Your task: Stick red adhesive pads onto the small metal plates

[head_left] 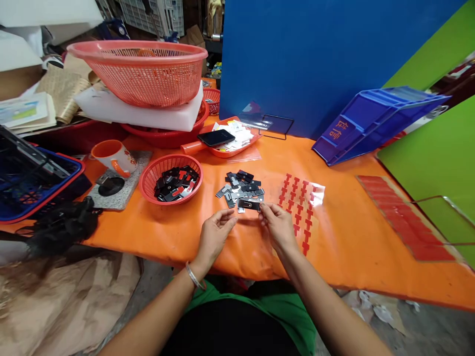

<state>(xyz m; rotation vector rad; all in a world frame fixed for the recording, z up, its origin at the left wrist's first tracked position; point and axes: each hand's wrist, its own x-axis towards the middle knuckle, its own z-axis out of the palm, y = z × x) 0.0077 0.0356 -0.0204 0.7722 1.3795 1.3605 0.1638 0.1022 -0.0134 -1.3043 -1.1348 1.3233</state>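
Note:
Pinched in my right hand (276,222) is a small black plate (249,204) with a slot in it, held just in front of a pile of black and grey plates (241,186). My left hand (216,231), wearing a bracelet, hovers at the left of the held plate with its fingers apart and nothing in them. To the right, partly behind my right hand, lies a clear sheet with rows of red T-shaped stickers (305,212). A red basket (144,185) at the left holds black plates, some with red pieces on them.
Behind stand a red scoop (193,148) with a phone (217,137) and white papers, and a large basket (137,74) on foam. A mug (111,154) is at the left. Blue trays (371,123) and a flat red sheet (404,217) are at the right.

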